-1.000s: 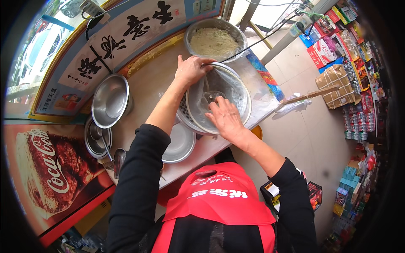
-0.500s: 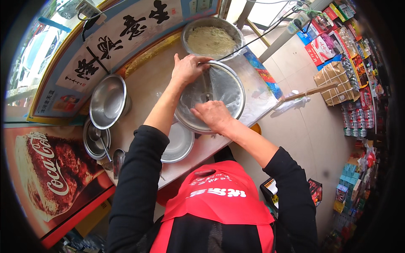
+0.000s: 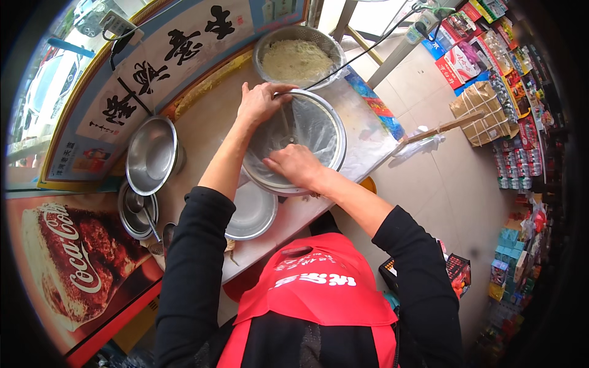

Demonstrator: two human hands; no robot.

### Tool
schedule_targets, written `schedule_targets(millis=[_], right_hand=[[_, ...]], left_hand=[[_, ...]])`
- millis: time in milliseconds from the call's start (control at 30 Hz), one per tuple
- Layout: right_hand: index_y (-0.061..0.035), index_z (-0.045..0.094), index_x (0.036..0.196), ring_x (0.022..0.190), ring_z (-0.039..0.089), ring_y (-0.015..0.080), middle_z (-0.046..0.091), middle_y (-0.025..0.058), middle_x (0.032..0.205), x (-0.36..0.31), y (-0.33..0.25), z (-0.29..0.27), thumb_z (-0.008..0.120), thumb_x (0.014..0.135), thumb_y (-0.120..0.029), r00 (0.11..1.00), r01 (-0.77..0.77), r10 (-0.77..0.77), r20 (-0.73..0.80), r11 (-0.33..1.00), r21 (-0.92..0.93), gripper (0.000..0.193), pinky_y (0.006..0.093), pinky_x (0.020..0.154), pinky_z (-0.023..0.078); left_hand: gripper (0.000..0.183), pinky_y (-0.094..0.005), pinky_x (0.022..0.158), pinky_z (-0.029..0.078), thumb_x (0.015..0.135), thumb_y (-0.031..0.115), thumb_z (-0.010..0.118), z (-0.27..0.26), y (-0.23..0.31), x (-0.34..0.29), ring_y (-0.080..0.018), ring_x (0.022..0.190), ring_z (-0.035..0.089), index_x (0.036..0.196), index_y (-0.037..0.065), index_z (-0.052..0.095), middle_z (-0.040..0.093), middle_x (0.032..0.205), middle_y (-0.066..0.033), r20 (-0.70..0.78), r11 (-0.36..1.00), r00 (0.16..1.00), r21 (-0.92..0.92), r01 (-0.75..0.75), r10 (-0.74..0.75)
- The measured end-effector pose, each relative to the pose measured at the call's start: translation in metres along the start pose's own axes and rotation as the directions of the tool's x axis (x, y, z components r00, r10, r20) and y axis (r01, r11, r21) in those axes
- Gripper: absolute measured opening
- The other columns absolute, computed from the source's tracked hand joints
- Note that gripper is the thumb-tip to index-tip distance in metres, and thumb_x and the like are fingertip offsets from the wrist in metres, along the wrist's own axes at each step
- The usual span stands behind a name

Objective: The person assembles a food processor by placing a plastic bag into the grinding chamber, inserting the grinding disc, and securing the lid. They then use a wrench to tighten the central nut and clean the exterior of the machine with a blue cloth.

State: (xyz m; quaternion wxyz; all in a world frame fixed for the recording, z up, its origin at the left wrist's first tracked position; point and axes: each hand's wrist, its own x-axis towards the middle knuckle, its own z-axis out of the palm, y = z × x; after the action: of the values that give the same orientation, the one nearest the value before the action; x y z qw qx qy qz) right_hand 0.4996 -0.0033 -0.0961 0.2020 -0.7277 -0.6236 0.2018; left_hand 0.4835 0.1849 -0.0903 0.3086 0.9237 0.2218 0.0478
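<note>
A wide round metal vessel [image 3: 325,130], its inside covered with clear plastic film, is tilted above the worktop. At its far left rim my left hand [image 3: 261,103] has its fingers closed over the edge, thumb raised. My right hand [image 3: 299,167] lies over the near half of the vessel, fingers bent together against the film; what they pinch, if anything, is hidden. Just beyond those fingers shows a small metal knob or bolt [image 3: 292,141] at the vessel's middle. Below, partly covered by the vessel and my left forearm, sits a pale metal basin [image 3: 256,213].
A perforated colander [image 3: 336,56] with a pale yellowish mass stands at the back. Left are a steel bowl [image 3: 150,158] and another bowl [image 3: 127,218] holding a ladle [image 3: 150,216]. A wooden stick [image 3: 445,127] juts past the table's right edge. Packed shelves [image 3: 518,147] line the right.
The whole view has shifted slightly, so most things on the table appear further left. My right fingers, blurred before, are sharper. The left hand keeps hold of the rim.
</note>
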Motion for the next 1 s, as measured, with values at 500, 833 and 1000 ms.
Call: schedule_targets(millis=[500,833,1000], right_hand=[[-0.0111,0.068,0.067,0.072,0.070,0.0310,0.069,0.0117,0.070,0.000,0.053,-0.047,0.057,0.093,-0.054,0.857,0.491,-0.355,0.374,0.783,-0.381,0.051,0.0426,0.066,0.055],[-0.0053,0.067,0.080,0.084,0.068,0.0335,0.069,0.0129,0.082,-0.007,0.050,-0.032,0.063,0.092,-0.041,0.890,0.418,-0.329,0.315,0.863,-0.282,0.038,0.0437,0.079,0.054],[-0.0018,0.058,0.091,0.082,0.066,0.0395,0.067,0.0205,0.081,-0.024,0.026,-0.004,0.059,0.091,-0.021,0.992,0.125,-0.119,0.051,0.980,-0.153,0.019,0.0498,0.077,0.052]], left_hand=[[0.030,-0.0401,0.099,0.041,0.084,0.024,0.074,0.002,0.017,-0.125,-0.0253,0.104,0.061,0.112,0.011,0.074,0.069,0.102,-0.0067,0.016,0.863,0.876,0.163,-0.478,0.482],[0.016,-0.0395,0.094,0.038,0.072,0.029,0.079,0.025,0.023,-0.122,-0.0253,0.093,0.063,0.077,0.014,0.073,0.071,0.077,-0.0072,0.121,0.956,0.993,0.291,-0.045,0.010],[0.014,-0.0420,0.090,0.039,0.073,0.023,0.074,0.032,0.021,-0.123,-0.0288,0.084,0.063,0.072,0.011,0.068,0.069,0.073,-0.0098,0.028,0.972,0.999,0.233,-0.040,0.034]])
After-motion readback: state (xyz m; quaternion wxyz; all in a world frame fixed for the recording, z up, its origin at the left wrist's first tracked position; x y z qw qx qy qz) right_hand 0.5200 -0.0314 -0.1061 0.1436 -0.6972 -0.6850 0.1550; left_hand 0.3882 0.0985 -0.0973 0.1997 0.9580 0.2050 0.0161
